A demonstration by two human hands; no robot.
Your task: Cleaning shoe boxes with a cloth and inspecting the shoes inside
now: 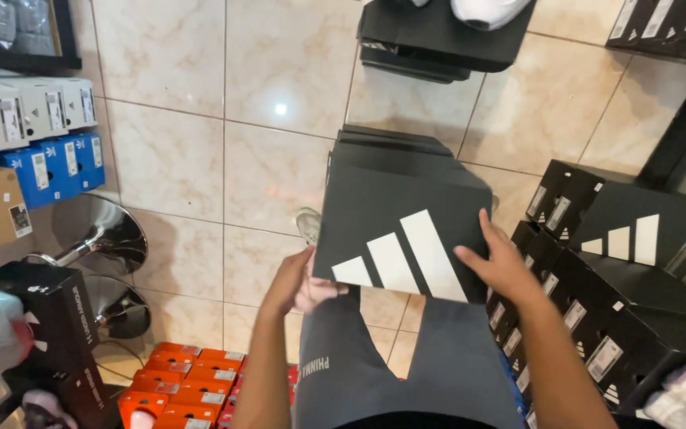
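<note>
I look straight down at a stack of black shoe boxes [395,214] that I carry in front of my body; the top lid bears three white slanted stripes. My left hand [299,282] grips the stack's near left corner, fingers curled under its edge. My right hand [500,262] lies flat on the top lid's right side, fingers spread over the edge. My grey shorts [391,365] and one shoe tip [308,224] show beneath the boxes.
Black shoe boxes [621,262] are piled at the right. Orange boxes [184,385] lie on the floor at lower left. White, blue and brown boxes [29,151] stand at the left beside a chrome stool base [97,230]. More black boxes [438,36] sit ahead on beige tiles [176,159].
</note>
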